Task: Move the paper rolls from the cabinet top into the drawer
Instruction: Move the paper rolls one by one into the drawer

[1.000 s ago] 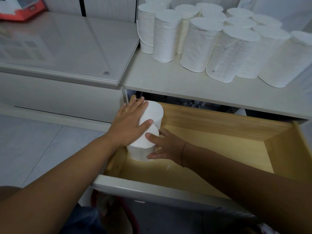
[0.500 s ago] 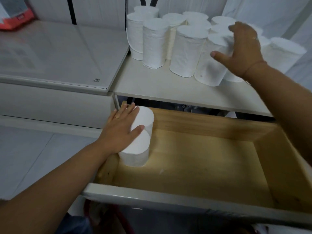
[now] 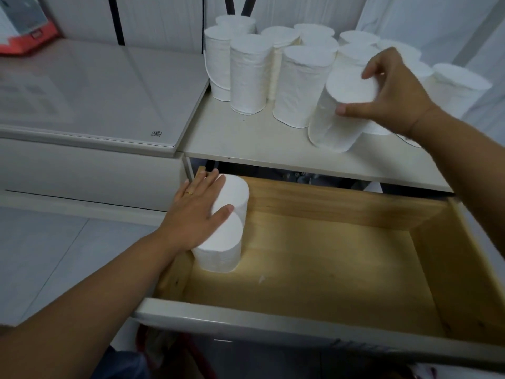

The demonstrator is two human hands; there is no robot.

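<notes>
Several white paper rolls (image 3: 248, 75) stand upright on the cream cabinet top (image 3: 246, 138). My right hand (image 3: 393, 91) grips the top of the nearest roll (image 3: 336, 116), which leans toward the front edge. Below, the wooden drawer (image 3: 341, 258) is pulled out. Two rolls (image 3: 226, 242) stand in its near left corner, one behind the other. My left hand (image 3: 196, 214) rests flat on their tops with straight fingers.
A lower white unit with a glossy top (image 3: 95, 91) adjoins the cabinet on the left, with a red-and-white box (image 3: 24, 34) at its far corner. The drawer's white front panel (image 3: 273, 324) is nearest me. Pale floor tiles lie at the left.
My right hand has left the drawer, risen to the cabinet top and taken hold of the front roll, tilting it. My left hand stays on the rolls in the drawer.
</notes>
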